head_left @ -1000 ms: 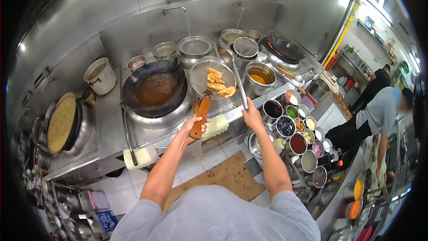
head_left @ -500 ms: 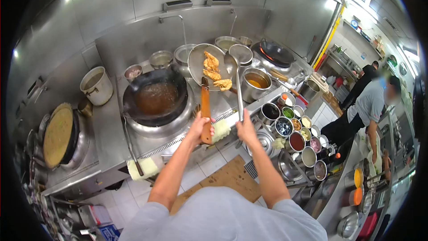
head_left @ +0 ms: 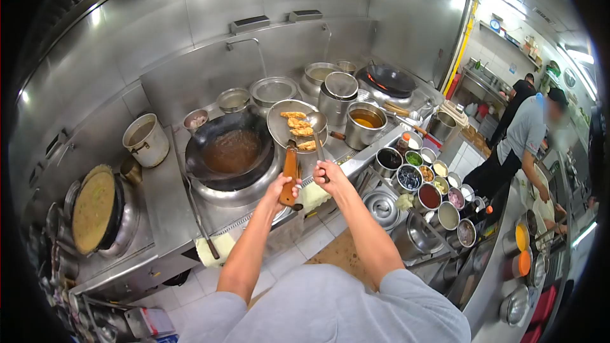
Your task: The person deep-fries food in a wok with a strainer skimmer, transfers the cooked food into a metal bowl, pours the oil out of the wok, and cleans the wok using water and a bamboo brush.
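My left hand [head_left: 278, 193] is wrapped round the wooden handle [head_left: 290, 170] of a wide round strainer [head_left: 278, 132]. Several golden-brown fried pieces [head_left: 300, 129] lie in a line across the strainer. In my right hand [head_left: 333, 178] is the end of a long metal ladle [head_left: 319, 146]; its bowl rests at or just above the strainer's right side, beside the pieces, and I cannot tell whether it touches them. To the left of the strainer, a black wok [head_left: 202, 174] with brown liquid sits on a burner.
A metal pot of amber liquid [head_left: 366, 122] stands to the right, near a second wok [head_left: 391, 81]. Several seasoning containers [head_left: 410, 178] crowd my right. A pale cloth [head_left: 313, 197] lies on the stove edge. Another person [head_left: 518, 130] works at the right-hand counter.
The strainer has come lower and nearer, its pieces shifting into a more even line. My right hand has moved left towards my left hand, bringing the ladle's bowl down over the strainer.
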The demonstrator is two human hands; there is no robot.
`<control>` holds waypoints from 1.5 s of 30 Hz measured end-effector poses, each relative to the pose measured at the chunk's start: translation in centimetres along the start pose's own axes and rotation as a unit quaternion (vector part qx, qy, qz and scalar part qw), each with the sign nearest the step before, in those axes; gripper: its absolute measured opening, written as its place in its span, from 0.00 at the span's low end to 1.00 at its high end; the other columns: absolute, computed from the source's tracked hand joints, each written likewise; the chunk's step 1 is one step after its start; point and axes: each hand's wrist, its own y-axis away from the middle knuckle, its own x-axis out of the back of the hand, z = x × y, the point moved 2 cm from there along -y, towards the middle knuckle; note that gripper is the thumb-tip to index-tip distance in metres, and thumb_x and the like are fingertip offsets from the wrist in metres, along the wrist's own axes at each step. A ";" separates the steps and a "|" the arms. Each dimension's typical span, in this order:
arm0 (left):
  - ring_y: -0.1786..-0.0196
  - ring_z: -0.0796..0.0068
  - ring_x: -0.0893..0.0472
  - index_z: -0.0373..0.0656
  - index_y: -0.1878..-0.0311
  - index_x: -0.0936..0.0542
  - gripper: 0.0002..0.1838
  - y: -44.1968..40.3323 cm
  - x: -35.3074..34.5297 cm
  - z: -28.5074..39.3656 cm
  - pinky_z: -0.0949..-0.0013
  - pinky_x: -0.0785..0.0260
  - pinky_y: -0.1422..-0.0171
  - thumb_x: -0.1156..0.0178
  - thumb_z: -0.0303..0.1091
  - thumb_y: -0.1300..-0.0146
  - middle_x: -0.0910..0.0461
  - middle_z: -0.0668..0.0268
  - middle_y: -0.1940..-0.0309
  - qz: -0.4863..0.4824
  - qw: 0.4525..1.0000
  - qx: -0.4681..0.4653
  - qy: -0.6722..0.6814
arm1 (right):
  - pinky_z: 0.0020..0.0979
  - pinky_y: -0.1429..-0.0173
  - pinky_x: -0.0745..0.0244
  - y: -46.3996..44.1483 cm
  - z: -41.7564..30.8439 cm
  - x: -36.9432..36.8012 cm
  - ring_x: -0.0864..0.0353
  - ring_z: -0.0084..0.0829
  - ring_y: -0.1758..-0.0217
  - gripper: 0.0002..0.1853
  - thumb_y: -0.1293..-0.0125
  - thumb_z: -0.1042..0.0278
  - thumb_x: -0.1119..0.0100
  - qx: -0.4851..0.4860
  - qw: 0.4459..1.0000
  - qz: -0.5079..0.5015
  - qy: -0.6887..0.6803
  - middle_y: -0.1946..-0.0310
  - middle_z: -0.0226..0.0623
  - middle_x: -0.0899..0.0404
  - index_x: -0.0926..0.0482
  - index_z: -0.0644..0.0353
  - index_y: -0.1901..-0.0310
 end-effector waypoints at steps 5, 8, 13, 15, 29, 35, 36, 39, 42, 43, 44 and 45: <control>0.75 0.68 0.25 0.44 0.47 0.39 0.15 -0.2 0.2 -0.8 0.65 0.27 0.74 0.51 0.28 0.36 0.25 0.53 0.64 0.029 0.996 0.038 0.079 | 0.21 0.85 0.45 -1.4 -1.3 0.3 0.37 0.17 0.83 0.05 0.32 0.73 0.53 -0.145 0.981 -0.081 -0.099 0.77 0.30 0.34 0.39 0.58 0.64; 0.75 0.69 0.26 0.42 0.44 0.40 0.18 -0.2 0.8 -0.8 0.69 0.27 0.74 0.50 0.28 0.36 0.25 0.52 0.63 0.033 0.996 0.051 0.063 | 0.21 0.85 0.45 -2.5 -0.6 -1.0 0.38 0.16 0.84 0.06 0.31 0.72 0.55 -0.100 0.994 -0.048 -0.011 0.78 0.30 0.35 0.38 0.59 0.66; 0.74 0.70 0.27 0.39 0.42 0.41 0.20 -0.5 1.9 -0.4 0.70 0.28 0.73 0.50 0.27 0.37 0.26 0.51 0.62 0.021 0.992 0.059 0.107 | 0.19 0.85 0.44 -2.3 -0.9 -0.5 0.37 0.15 0.84 0.06 0.31 0.71 0.55 -0.134 0.966 -0.113 -0.192 0.78 0.29 0.35 0.37 0.61 0.66; 0.74 0.71 0.27 0.39 0.42 0.40 0.20 -0.4 1.7 0.4 0.70 0.27 0.73 0.51 0.27 0.37 0.26 0.50 0.62 0.024 0.990 0.063 0.121 | 0.19 0.86 0.43 -2.1 -1.0 -0.8 0.37 0.15 0.83 0.08 0.30 0.70 0.55 -0.121 0.963 -0.140 -0.197 0.77 0.29 0.35 0.37 0.62 0.67; 0.76 0.86 0.31 0.22 0.49 0.32 0.19 0.7 -0.5 1.3 0.82 0.36 0.75 0.44 0.29 0.36 0.27 0.65 0.70 -0.063 0.992 0.076 0.073 | 0.15 0.88 0.45 24.4 -3.0 4.4 0.41 0.10 0.85 0.08 0.28 0.67 0.57 0.062 0.941 -0.251 -0.218 0.75 0.25 0.37 0.36 0.58 0.67; 0.70 0.80 0.32 0.25 0.46 0.35 0.18 0.6 -2.4 -0.6 0.80 0.33 0.66 0.49 0.27 0.33 0.33 0.65 0.73 -0.111 0.963 0.159 0.189 | 0.13 0.90 0.47 50.8 1.1 11.1 0.41 0.09 0.83 0.02 0.28 0.68 0.56 0.382 0.905 0.031 -0.187 0.71 0.26 0.36 0.37 0.54 0.59; 0.70 0.79 0.31 0.25 0.46 0.36 0.17 0.5 -3.0 -1.2 0.80 0.33 0.66 0.50 0.27 0.33 0.34 0.65 0.73 -0.110 0.963 0.162 0.183 | 0.13 0.89 0.48 53.9 1.5 12.9 0.41 0.09 0.83 0.06 0.30 0.70 0.54 0.415 0.893 0.088 -0.150 0.72 0.25 0.36 0.38 0.51 0.55; 0.70 0.77 0.30 0.25 0.45 0.36 0.18 0.1 -3.0 -1.7 0.77 0.30 0.65 0.48 0.26 0.34 0.32 0.63 0.73 -0.120 0.961 0.170 0.181 | 0.15 0.88 0.48 61.8 2.5 17.1 0.41 0.10 0.83 0.09 0.32 0.72 0.52 0.502 0.817 0.261 -0.111 0.74 0.25 0.35 0.38 0.48 0.54; 0.71 0.76 0.29 0.24 0.45 0.36 0.18 0.8 -4.4 -2.3 0.76 0.30 0.66 0.47 0.25 0.35 0.31 0.62 0.74 -0.114 0.962 0.167 0.182 | 0.20 0.87 0.46 67.7 1.9 24.7 0.40 0.14 0.83 0.23 0.36 0.77 0.56 0.547 0.741 0.369 -0.122 0.73 0.28 0.35 0.47 0.49 0.41; 0.71 0.76 0.29 0.24 0.45 0.36 0.18 1.3 -5.2 -2.6 0.77 0.30 0.66 0.48 0.25 0.34 0.32 0.63 0.74 -0.101 0.965 0.163 0.179 | 0.20 0.87 0.46 69.3 1.3 26.9 0.40 0.16 0.83 0.25 0.36 0.77 0.56 0.563 0.699 0.429 -0.104 0.74 0.29 0.35 0.49 0.50 0.39; 0.71 0.76 0.29 0.25 0.45 0.36 0.18 1.8 -5.9 -2.8 0.77 0.31 0.66 0.48 0.25 0.34 0.32 0.63 0.74 -0.089 0.967 0.160 0.177 | 0.21 0.87 0.46 70.8 0.8 29.0 0.40 0.17 0.83 0.27 0.36 0.77 0.56 0.573 0.653 0.487 -0.086 0.74 0.29 0.36 0.50 0.51 0.37; 0.71 0.77 0.30 0.25 0.45 0.36 0.18 2.4 -6.5 -2.9 0.77 0.31 0.66 0.48 0.25 0.34 0.33 0.64 0.74 -0.077 0.970 0.153 0.176 | 0.21 0.87 0.47 72.2 0.2 31.9 0.41 0.17 0.84 0.28 0.36 0.76 0.56 0.553 0.637 0.532 -0.079 0.75 0.29 0.37 0.51 0.51 0.36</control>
